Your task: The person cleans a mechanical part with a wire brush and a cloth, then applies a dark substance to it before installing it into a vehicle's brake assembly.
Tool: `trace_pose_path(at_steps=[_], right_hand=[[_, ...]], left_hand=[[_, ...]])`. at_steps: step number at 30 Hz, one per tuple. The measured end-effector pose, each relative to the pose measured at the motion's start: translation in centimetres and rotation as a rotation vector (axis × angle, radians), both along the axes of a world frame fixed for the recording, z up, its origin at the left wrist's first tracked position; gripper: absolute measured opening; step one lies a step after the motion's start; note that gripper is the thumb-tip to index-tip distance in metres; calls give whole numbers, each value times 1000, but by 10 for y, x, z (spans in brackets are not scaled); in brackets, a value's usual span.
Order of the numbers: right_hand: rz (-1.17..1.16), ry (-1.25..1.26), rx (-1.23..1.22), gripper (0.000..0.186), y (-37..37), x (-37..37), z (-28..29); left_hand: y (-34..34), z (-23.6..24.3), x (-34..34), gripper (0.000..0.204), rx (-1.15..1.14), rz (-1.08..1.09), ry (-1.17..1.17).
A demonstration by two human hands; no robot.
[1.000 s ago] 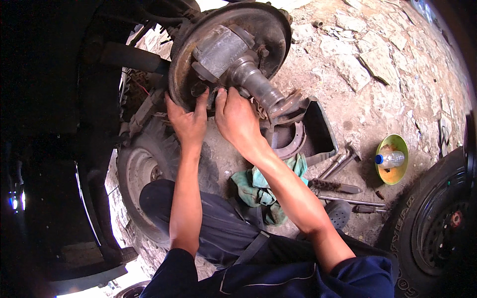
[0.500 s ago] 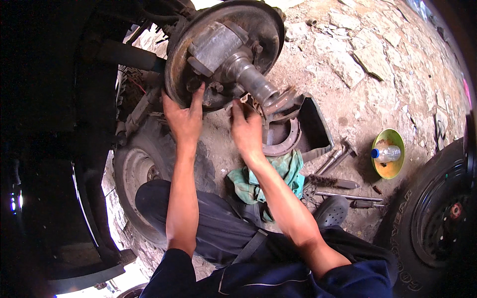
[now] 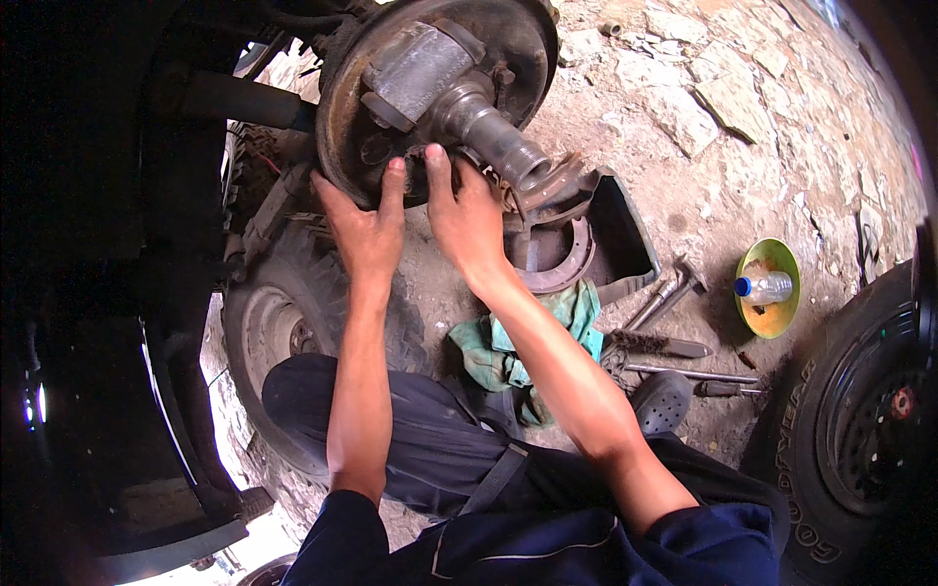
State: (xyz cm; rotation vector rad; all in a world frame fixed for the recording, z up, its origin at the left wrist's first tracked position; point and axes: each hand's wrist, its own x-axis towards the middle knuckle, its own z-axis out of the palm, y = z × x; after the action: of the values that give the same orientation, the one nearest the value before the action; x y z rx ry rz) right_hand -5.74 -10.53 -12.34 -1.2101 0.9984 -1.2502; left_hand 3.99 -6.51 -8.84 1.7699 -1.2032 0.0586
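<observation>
Both hands at the hub: a mechanic's left grip (image 3: 369,234) spans the lower rim of a round metal plate (image 3: 523,49), thumb against its inner face and fingers passing behind. Just beside it, the right grip (image 3: 471,223) is raised to the same lower edge, thumb upright and fingers bent; whether it pinches a small part or is empty cannot be told from this angle.

The work looks about halfway. Above the right grip, the stub shaft (image 3: 498,139) stands bare, with no wheel mounted, and no curved shoe shows on the plate's visible face. A curved shoe (image 3: 578,264) lies loose to the lower right of the right grip, beside a dark open bin (image 3: 637,234), so fitting at the plate appears not yet done.

Below the right grip lies a crumpled green cloth (image 3: 479,356); farther right, a hammer (image 3: 687,278) and a brush (image 3: 660,345) rest on the ground, apparently not in use. A tyred wheel (image 3: 269,322) lies below and left of the left grip.
</observation>
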Motion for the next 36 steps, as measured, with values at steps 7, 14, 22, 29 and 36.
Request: trace_pose_path(at_steps=[7,14,22,29,36], right_hand=[[175,123,228,51,-15,0,21],[-2,275,-18,40,-5,2,32],[386,137,386,48,-24,-4,21],[429,-13,406,44,-26,4,24],[170,366,-121,29,-11,0,22]], left_hand=[[-1,-1,-1,103,4,16,-12],[0,-6,6,104,9,23,-44],[-3,-1,8,84,-62,-81,17],[-1,9,5,55,-64,-178,71],[2,16,1,59,-23,-174,104]])
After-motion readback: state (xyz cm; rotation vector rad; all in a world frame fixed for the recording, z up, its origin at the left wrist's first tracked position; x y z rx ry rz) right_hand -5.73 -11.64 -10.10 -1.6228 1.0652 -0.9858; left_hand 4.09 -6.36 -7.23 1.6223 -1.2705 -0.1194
